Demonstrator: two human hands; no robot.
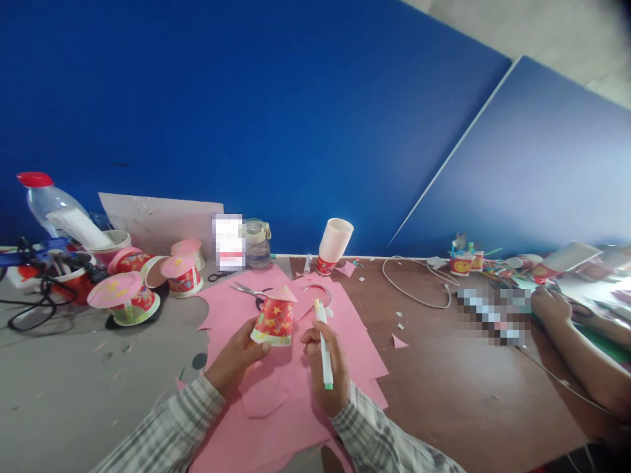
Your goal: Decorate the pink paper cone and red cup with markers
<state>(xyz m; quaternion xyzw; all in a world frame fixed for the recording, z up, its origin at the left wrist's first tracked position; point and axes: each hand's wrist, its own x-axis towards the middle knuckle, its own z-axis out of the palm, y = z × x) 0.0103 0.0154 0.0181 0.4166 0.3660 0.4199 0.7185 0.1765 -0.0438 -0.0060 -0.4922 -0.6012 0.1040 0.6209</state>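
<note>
My left hand [244, 351] is closed round the lower side of a red paper cup [276, 322], held upside down with its pale rim at the bottom. A pink paper cone [282, 294] sits on top of the cup. In my right hand [328, 368] is a white marker [325, 351] with a green end toward me and a yellowish end pointing away. Both hands are above pink paper sheets [352, 335]. Just behind the cup lie scissors [249, 289] and a roll of tape [323, 295].
Several decorated cups [182, 276] stand at the left, near a plastic bottle [52, 200]. A tilted cup stack [335, 243] and a water bottle [257, 244] are by the blue wall. A white cable [419, 302] and another person's arm [576, 355] are at right.
</note>
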